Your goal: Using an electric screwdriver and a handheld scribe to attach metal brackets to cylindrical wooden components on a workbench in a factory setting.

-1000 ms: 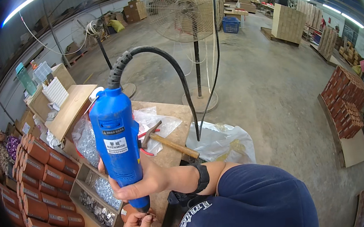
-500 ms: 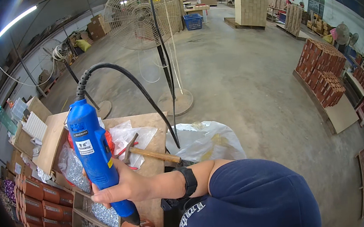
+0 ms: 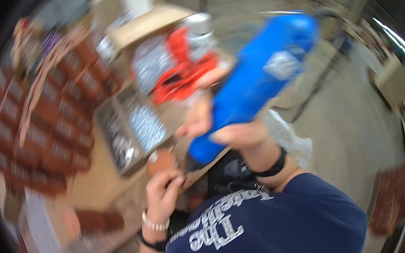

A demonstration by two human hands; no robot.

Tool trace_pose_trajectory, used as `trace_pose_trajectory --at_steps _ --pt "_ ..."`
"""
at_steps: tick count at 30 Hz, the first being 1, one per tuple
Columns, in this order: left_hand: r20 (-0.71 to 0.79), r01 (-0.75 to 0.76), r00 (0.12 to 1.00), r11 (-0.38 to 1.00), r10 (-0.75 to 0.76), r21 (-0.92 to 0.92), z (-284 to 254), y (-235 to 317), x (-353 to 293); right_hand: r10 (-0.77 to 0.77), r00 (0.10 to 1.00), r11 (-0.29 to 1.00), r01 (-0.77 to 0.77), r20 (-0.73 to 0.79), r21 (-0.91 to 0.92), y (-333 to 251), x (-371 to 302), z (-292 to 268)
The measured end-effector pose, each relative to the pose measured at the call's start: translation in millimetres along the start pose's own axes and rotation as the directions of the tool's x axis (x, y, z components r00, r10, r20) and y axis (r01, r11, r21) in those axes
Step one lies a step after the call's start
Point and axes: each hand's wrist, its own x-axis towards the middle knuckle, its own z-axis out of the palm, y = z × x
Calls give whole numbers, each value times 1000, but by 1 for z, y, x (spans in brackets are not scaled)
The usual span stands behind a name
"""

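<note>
A blue corded electric screwdriver [image 3: 252,79] is gripped in my right hand [image 3: 242,132], fingers wrapped around its body. It slants from upper right down to its dark tip. Below that tip my left hand [image 3: 163,195] has thumb and fingers pinched together; what they hold is too small and blurred to make out. A rounded brown piece [image 3: 162,161] lies against the left fingertips on the workbench. Beside it stands a two-part wooden tray [image 3: 135,165], with shiny silver small parts [image 3: 147,127] in one compartment and darker metal pieces [image 3: 119,137] in the other.
Stacked brown pieces [image 3: 48,118] rise at the left, and another brown piece [image 3: 99,220] lies nearer me. Behind the tray are a bag of small metal parts [image 3: 151,65], a red bag [image 3: 182,76] and a white container [image 3: 199,33]. The screwdriver's cable hangs at the right.
The head view has swung left and down, blurring the picture. My right hand still holds the screwdriver, now tilted rightward at its top. The left hand stays pinched near its tip.
</note>
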Motion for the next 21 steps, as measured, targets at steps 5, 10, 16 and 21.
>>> trace_pose_trajectory --at_steps 5,10,16,21 --pt "78 -58 995 998 56 21 0 13 -3 -28 989 999 34 147 -35 3 0 4" --pt "4 77 997 993 -77 -91 -3 4 -9 -64 989 997 69 131 -29 16 -5 11" --pt "-4 -52 999 980 54 190 -8 -1 3 -71 997 993 68 -35 -92 25 -3 16" --pt "-32 -112 992 974 121 195 -19 9 12 -105 992 994 101 -74 -49 33 5 7"
